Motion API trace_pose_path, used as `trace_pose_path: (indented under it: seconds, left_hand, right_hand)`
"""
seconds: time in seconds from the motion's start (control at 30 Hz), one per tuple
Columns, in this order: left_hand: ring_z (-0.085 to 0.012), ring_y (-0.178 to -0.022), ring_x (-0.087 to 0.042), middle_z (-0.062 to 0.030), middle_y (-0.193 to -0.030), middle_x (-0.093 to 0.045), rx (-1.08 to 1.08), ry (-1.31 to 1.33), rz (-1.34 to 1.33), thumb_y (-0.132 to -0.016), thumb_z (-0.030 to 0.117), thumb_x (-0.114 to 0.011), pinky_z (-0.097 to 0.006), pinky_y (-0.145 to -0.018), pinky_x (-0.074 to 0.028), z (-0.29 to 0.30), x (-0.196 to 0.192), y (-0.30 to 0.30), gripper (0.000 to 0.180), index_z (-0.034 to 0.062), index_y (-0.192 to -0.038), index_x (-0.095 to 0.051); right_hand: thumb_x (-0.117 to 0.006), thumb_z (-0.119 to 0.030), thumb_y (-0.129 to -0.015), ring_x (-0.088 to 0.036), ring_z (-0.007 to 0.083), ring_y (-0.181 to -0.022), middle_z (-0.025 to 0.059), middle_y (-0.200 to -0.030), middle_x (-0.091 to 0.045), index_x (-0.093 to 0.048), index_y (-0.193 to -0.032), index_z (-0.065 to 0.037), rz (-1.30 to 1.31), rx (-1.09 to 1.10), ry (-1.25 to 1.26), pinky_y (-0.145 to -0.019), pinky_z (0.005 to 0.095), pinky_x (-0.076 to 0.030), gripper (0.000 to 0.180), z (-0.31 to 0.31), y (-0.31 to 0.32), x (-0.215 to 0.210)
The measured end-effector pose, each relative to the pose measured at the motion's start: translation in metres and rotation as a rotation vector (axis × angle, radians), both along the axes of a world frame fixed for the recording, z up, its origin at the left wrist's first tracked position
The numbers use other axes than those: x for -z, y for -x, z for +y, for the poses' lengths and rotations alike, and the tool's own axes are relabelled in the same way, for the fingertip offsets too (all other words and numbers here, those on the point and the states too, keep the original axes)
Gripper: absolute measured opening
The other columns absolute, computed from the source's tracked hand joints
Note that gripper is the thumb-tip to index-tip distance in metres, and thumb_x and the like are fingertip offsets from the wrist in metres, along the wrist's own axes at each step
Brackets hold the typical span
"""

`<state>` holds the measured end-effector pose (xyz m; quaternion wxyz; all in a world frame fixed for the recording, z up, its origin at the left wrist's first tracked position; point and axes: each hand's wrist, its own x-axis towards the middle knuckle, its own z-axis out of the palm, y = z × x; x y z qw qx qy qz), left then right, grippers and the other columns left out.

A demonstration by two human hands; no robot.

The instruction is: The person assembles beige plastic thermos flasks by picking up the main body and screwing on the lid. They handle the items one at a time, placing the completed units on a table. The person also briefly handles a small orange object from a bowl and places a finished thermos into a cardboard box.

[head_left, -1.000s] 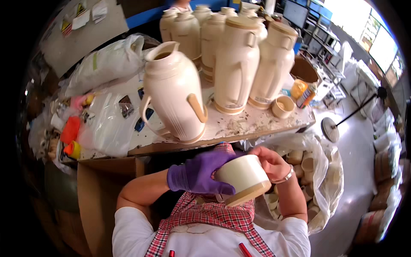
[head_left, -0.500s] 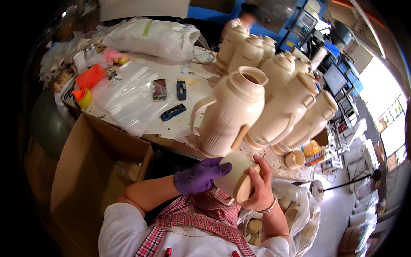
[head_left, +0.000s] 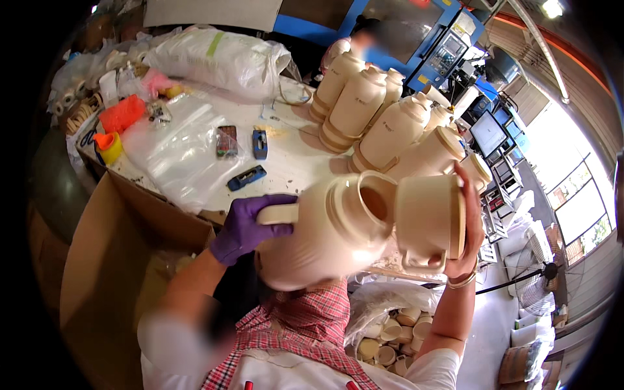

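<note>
My left hand (head_left: pixel 244 231), in a purple glove, is closed round the handle of a cream thermos jug (head_left: pixel 318 237). The jug is off the table and tipped over, its open mouth to the right. In my bare right hand (head_left: pixel 470 227) is a cream cup-shaped lid (head_left: pixel 424 218) with a small loop handle, held sideways by its flat end. The lid's other end faces the jug's mouth at close range; whether the two touch I cannot tell.
Several similar jugs (head_left: pixel 354 101) stand on the white table (head_left: pixel 260 175) beyond. Plastic bags (head_left: pixel 185 143) and blue tools (head_left: pixel 247 177) lie left. A cardboard box (head_left: pixel 120 247) is at my left, a bag of lids (head_left: pixel 390 325) at my right. A person (head_left: pixel 339 49) is behind the jugs.
My left hand has gone from the lid to the jug's handle, lifting and tipping the jug rightward. The right hand has carried the lid up and right, to the jug's mouth.
</note>
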<state>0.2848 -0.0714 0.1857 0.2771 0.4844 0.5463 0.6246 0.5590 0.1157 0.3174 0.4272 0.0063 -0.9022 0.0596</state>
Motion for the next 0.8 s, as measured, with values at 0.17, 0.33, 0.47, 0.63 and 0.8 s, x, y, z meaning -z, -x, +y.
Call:
trace_pose_path:
  seconds: [0.17, 0.33, 0.47, 0.63, 0.8]
  left_hand:
    - [-0.0072, -0.082, -0.063, -0.0031, -0.091, -0.070, 0.244, 0.367, -0.144, -0.074, 0.010, -0.078, -0.024, -0.074, -0.053, -0.025, 0.021, -0.016, 0.036, 0.0059, -0.109, -0.068]
    - [-0.0062, -0.082, -0.062, -0.0021, -0.090, -0.070, 0.258, 0.141, -0.207, -0.074, 0.013, -0.079, -0.023, -0.075, -0.052, -0.025, 0.052, -0.016, 0.039, 0.0108, -0.112, -0.068]
    - [-0.0074, -0.090, -0.061, -0.0047, -0.099, -0.069, 0.301, 0.122, -0.094, -0.071, -0.002, -0.073, -0.024, -0.078, -0.052, -0.026, 0.057, -0.021, 0.045, 0.0069, -0.114, -0.066]
    - [-0.0081, -0.083, -0.063, -0.0058, -0.095, -0.070, 0.287, 0.111, -0.076, -0.072, -0.005, -0.071, -0.024, -0.074, -0.053, -0.021, 0.070, -0.025, 0.044, 0.0053, -0.114, -0.066]
    - [-0.0117, -0.086, -0.066, -0.0092, -0.097, -0.070, 0.304, 0.142, -0.153, -0.075, 0.003, -0.071, -0.026, -0.079, -0.053, -0.024, 0.076, -0.035, 0.044, 0.0034, -0.118, -0.063]
  right_hand:
    - [-0.081, -0.059, -0.057, -0.049, 0.0395, -0.119, 0.0308, -0.135, -0.042, -0.043, -0.139, -0.002, -0.337, -0.366, 0.248, -0.098, 0.0440, -0.039, 0.106, -0.010, 0.019, 0.006]
    - [-0.080, -0.059, -0.056, -0.051, 0.0402, -0.117, 0.0309, -0.134, -0.042, -0.046, -0.137, -0.003, -0.402, -0.330, 0.359, -0.098, 0.0431, -0.040, 0.104, -0.025, 0.023, 0.033]
    - [-0.078, -0.062, -0.055, -0.052, 0.0396, -0.115, 0.0303, -0.133, -0.043, -0.047, -0.137, -0.004, -0.463, -0.315, 0.362, -0.097, 0.0438, -0.040, 0.105, -0.027, 0.023, 0.045]
    - [-0.077, -0.062, -0.055, -0.052, 0.0392, -0.113, 0.0297, -0.131, -0.044, -0.047, -0.137, -0.006, -0.451, -0.289, 0.365, -0.096, 0.0456, -0.039, 0.104, -0.026, 0.016, 0.061]
    - [-0.080, -0.048, -0.056, -0.052, 0.0404, -0.112, 0.0299, -0.129, -0.045, -0.048, -0.135, -0.004, -0.429, -0.230, 0.272, -0.096, 0.0464, -0.040, 0.095, -0.040, 0.005, 0.067]
